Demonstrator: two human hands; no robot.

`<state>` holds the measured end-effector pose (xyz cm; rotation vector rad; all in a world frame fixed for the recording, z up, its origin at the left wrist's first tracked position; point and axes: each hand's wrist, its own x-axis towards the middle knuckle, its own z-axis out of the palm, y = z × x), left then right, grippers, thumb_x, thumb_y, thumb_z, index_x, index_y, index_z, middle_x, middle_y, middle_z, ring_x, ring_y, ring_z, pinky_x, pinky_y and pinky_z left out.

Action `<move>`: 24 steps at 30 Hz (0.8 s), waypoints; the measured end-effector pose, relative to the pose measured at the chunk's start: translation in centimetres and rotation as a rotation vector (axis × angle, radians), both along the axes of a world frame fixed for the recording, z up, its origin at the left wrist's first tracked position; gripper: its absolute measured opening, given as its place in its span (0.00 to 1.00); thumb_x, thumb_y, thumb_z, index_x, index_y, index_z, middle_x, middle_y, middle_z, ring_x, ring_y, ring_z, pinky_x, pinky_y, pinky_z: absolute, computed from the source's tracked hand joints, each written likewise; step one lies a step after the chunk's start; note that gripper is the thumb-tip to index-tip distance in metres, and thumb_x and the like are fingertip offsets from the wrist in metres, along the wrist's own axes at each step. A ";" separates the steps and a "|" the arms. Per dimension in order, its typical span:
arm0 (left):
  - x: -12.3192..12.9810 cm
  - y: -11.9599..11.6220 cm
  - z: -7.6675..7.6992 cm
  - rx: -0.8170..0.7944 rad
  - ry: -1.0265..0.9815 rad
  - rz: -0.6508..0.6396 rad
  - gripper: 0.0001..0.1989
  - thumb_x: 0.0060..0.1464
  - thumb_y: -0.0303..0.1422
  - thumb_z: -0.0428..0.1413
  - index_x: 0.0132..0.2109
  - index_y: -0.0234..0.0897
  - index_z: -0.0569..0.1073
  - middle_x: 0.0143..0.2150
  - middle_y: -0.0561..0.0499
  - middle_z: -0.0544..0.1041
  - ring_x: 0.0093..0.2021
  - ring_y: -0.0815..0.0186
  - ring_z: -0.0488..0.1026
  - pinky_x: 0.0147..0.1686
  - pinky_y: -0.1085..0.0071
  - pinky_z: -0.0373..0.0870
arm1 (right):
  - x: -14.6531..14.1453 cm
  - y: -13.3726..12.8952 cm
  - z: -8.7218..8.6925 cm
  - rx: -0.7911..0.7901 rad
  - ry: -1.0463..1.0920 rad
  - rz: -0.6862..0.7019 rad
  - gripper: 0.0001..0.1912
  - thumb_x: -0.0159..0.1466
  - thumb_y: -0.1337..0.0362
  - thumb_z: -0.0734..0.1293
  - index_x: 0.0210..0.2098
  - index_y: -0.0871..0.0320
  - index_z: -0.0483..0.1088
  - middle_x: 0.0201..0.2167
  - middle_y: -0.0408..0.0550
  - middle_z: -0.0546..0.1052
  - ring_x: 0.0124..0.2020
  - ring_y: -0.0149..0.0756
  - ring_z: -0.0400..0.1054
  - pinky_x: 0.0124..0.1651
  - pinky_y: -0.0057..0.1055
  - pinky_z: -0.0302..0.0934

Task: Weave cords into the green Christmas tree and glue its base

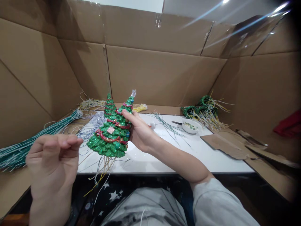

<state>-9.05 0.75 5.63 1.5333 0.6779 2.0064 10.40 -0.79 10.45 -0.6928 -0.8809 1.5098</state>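
A green glittery Christmas tree figure with red garlands and a silver star tip leans over the front left of the white table. My right hand is wrapped round its upper part. White, yellow and dark wires hang from its base. To the left of the tree, my left hand is raised with its fingers curled and the fingertips pinched together; whether anything thin is between them is too small to tell. Another green tree stands behind the held one.
Bundles of green wires lie at the left, yellow-tipped wires behind. Loose green wires, a knife and a white bowl are on the table. Wired green pieces sit back right. Cardboard walls surround it.
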 end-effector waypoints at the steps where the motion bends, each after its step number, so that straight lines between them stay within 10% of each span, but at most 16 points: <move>1: 0.2 0.1 0.1 -0.016 -0.114 -0.032 0.21 0.50 0.49 0.64 0.25 0.41 0.66 0.22 0.60 0.65 0.26 0.73 0.70 0.32 0.75 0.77 | 0.0 0.0 0.0 0.002 0.001 -0.003 0.21 0.57 0.52 0.74 0.44 0.47 0.63 0.39 0.37 0.75 0.41 0.36 0.72 0.51 0.41 0.65; 4: 1.0 0.2 0.2 0.004 -0.253 0.018 0.12 0.46 0.38 0.69 0.28 0.40 0.74 0.25 0.57 0.76 0.30 0.67 0.77 0.40 0.64 0.79 | 0.0 0.2 0.0 0.008 -0.001 -0.008 0.22 0.56 0.51 0.74 0.44 0.47 0.63 0.38 0.37 0.75 0.40 0.36 0.72 0.51 0.42 0.65; 8: 1.2 0.3 0.0 0.047 0.041 0.239 0.04 0.49 0.30 0.66 0.32 0.36 0.79 0.33 0.50 0.81 0.37 0.63 0.79 0.45 0.62 0.75 | 0.2 0.4 -0.1 -0.004 0.000 -0.031 0.23 0.54 0.51 0.75 0.43 0.47 0.63 0.38 0.36 0.75 0.40 0.35 0.72 0.48 0.40 0.65; 24: -0.4 -0.3 0.9 0.372 0.648 0.410 0.02 0.53 0.28 0.60 0.35 0.39 0.75 0.33 0.52 0.78 0.35 0.65 0.76 0.40 0.67 0.71 | 0.5 0.6 0.2 -0.036 -0.014 -0.068 0.27 0.51 0.49 0.76 0.42 0.48 0.61 0.38 0.37 0.74 0.38 0.35 0.70 0.35 0.33 0.60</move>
